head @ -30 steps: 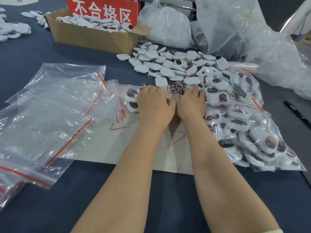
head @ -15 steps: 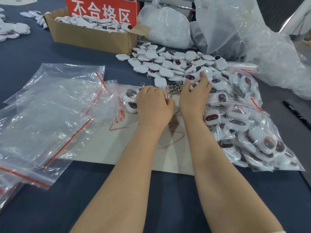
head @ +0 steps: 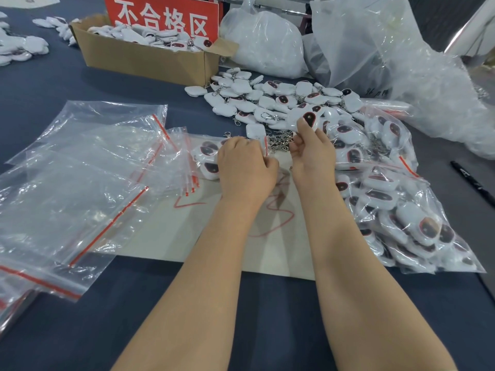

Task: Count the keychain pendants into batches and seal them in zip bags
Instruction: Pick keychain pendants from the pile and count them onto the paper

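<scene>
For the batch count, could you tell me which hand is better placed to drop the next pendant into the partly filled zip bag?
Right: the right hand pinches a pendant near the bag's mouth, while the left hand is busy holding the zip bag at its red strip.

Red sign (head: pixel 163 20) stands by a cardboard box (head: pixel 144 60) on a dark blue worktop (head: pixel 53 84).
Black marker pen (head: pixel 472 180) at right, bulky plastic sacks (head: pixel 267 41) behind, red-scribbled paper sheet (head: pixel 166 231) in front.
</scene>
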Demonstrator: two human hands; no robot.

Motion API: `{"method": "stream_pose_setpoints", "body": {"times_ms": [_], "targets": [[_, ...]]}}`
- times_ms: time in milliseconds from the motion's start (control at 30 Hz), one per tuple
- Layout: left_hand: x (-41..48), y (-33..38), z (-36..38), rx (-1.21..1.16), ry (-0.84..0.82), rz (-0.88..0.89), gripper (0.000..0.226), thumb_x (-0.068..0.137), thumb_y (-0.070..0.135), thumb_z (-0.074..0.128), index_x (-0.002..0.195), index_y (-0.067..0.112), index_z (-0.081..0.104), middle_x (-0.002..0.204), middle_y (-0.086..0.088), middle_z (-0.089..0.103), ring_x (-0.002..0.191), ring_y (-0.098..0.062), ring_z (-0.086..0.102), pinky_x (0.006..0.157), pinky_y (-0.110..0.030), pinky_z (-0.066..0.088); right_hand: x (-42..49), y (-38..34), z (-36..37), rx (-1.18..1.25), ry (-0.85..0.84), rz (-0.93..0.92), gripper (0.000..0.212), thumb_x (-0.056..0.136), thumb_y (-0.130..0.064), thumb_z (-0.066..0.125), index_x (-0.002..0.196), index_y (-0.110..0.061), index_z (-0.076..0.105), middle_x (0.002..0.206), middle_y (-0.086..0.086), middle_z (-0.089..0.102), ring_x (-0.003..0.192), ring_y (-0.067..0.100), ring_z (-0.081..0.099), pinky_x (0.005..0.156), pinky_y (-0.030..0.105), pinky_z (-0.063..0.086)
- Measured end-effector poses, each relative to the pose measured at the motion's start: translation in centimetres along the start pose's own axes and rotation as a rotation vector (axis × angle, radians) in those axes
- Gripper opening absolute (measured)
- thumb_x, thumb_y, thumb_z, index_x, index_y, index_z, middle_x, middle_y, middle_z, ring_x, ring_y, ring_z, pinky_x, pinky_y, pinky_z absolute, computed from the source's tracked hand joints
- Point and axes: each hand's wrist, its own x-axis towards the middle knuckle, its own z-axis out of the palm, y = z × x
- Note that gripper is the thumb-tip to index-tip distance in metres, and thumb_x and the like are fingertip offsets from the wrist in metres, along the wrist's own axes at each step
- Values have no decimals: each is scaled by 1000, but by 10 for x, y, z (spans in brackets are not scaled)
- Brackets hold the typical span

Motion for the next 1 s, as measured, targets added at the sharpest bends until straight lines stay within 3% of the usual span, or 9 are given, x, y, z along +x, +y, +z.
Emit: {"method": "stream_pose_setpoints", "body": {"times_ms": [100, 200, 400, 567, 700, 833, 1000], "targets": [[-1, 1, 0, -4, -1, -2, 21, 84, 27, 52, 87, 9, 62, 98, -8, 62, 105, -26, 47, 89, -33, 32, -1, -3, 1, 208, -27, 77, 12, 93, -11, 61, 82, -12, 55, 74, 1, 53, 67, 10, 49, 63, 19, 47], [-1, 1, -1, -10, -4, -10, 21, 84, 27, 52, 86, 9, 62, 98, -8, 62, 105, -26, 47, 89, -33, 32, -4, -3, 3, 344, -56, 130, 5, 95, -12, 59, 99, -9, 58, 97, 8, 59, 82, 18, 60, 74, 25, 56], [0, 2, -1, -2, -7, -17, 22, 84, 28, 53, 88, 8, 62, 101, -9, 62, 108, -27, 46, 92, -33, 30, -7, 0, 6, 179, -69, 125, 5, 94, -14, 58, 89, -14, 59, 83, 5, 61, 66, 14, 58, 58, 22, 50], [0, 1, -1, 4, -5, -14, 23, 85, 29, 53, 88, 9, 63, 101, -8, 62, 108, -26, 47, 91, -33, 31, -8, 3, 5, -42, -140, 27, 13, 93, -13, 61, 81, -19, 59, 77, -4, 57, 70, 8, 53, 60, 19, 46], [-1, 2, -1, -3, -6, -16, 22, 84, 29, 53, 88, 9, 63, 102, -8, 62, 108, -26, 47, 92, -33, 31, -9, 6, 7, -117, -166, -54, 17, 93, -10, 60, 78, -18, 56, 73, -1, 52, 68, 11, 48, 64, 24, 42], [-1, 2, -1, 5, -1, -19, 23, 86, 29, 52, 89, 8, 63, 102, -8, 63, 109, -27, 47, 93, -33, 31, -9, 7, 8, -33, -170, 9, 12, 98, -14, 53, 86, -14, 57, 84, 4, 61, 71, 11, 63, 71, 25, 55], [-1, 2, -1, -5, 14, -12, 22, 85, 27, 52, 87, 8, 63, 100, -8, 63, 108, -26, 48, 92, -33, 32, -11, 6, 8, -20, -213, 23, 22, 103, -16, 43, 89, -12, 59, 91, 5, 66, 81, 14, 69, 73, 24, 56]]}}
